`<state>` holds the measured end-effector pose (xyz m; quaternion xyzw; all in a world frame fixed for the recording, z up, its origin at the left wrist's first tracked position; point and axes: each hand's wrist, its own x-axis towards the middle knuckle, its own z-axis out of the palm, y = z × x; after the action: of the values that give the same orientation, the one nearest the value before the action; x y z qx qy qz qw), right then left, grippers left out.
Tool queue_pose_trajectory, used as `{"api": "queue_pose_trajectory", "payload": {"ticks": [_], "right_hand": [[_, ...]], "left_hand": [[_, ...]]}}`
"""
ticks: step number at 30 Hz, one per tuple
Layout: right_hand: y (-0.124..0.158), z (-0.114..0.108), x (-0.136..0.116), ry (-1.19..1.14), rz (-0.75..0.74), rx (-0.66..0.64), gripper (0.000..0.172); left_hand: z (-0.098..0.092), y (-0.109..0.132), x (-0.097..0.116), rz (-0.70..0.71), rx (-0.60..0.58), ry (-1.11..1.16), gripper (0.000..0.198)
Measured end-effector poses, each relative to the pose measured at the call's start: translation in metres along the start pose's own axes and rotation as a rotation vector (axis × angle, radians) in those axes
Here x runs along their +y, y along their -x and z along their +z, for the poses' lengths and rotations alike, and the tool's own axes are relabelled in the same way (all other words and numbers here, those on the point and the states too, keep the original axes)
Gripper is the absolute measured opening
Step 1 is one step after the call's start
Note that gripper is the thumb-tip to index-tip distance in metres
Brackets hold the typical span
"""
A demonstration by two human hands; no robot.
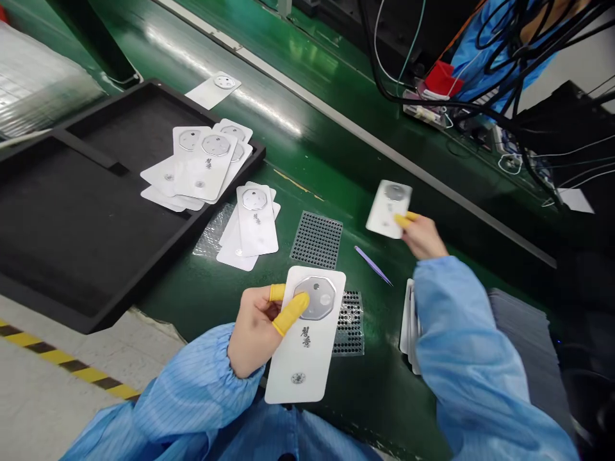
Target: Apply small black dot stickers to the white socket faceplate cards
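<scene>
Your left hand point(257, 330) clamps a white panel point(312, 358); your right hand point(423, 235) pinches a second panel point(380, 208) above the desk point(377, 394).

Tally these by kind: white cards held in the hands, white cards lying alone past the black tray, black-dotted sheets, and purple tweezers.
White cards held, one in the left hand, one in the right hand: 2
Lone white card past the tray: 1
Dotted sheets: 2
Tweezers: 1
Total: 6
</scene>
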<state>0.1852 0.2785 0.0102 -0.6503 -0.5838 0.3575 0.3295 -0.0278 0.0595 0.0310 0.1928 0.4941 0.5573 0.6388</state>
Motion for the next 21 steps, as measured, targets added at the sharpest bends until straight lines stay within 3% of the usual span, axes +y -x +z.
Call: {"api": "queue_pose_trajectory", "payload": {"ticks": [3, 6, 8, 10, 13, 17, 19, 21], "right_hand": [[0.034, 0.077, -0.017, -0.09, 0.028, -0.308, 0.008], [0.069, 0.151, -0.035, -0.164, 0.025, -0.532, 0.005], [0.082, 0.183, -0.043, -0.186, 0.027, -0.615, 0.005], [0.089, 0.193, -0.047, -0.188, 0.015, -0.656, 0.006], [0.096, 0.163, -0.043, -0.191, -0.047, -0.671, 0.003], [0.137, 0.077, -0.015, -0.127, -0.307, -0.55, 0.021], [0.17, 0.041, 0.012, 0.072, -0.448, -0.433, 0.028], [0.203, 0.022, 0.044, 0.255, -0.544, -0.364, 0.041]], "left_hand": [[-0.002, 0.011, -0.002, 0.033, 0.05, -0.036, 0.014], [-0.009, 0.021, -0.003, 0.114, 0.201, -0.019, 0.015], [-0.016, 0.024, -0.002, 0.186, 0.308, 0.001, 0.022], [-0.024, 0.023, 0.001, 0.197, 0.404, 0.038, 0.025], [-0.036, 0.014, 0.004, 0.187, 0.513, 0.051, 0.033], [-0.056, -0.002, 0.0, 0.211, 0.545, -0.026, 0.081], [-0.066, -0.009, -0.006, 0.201, 0.523, -0.082, 0.075], [-0.074, -0.016, -0.012, 0.217, 0.462, -0.198, 0.049]]}}
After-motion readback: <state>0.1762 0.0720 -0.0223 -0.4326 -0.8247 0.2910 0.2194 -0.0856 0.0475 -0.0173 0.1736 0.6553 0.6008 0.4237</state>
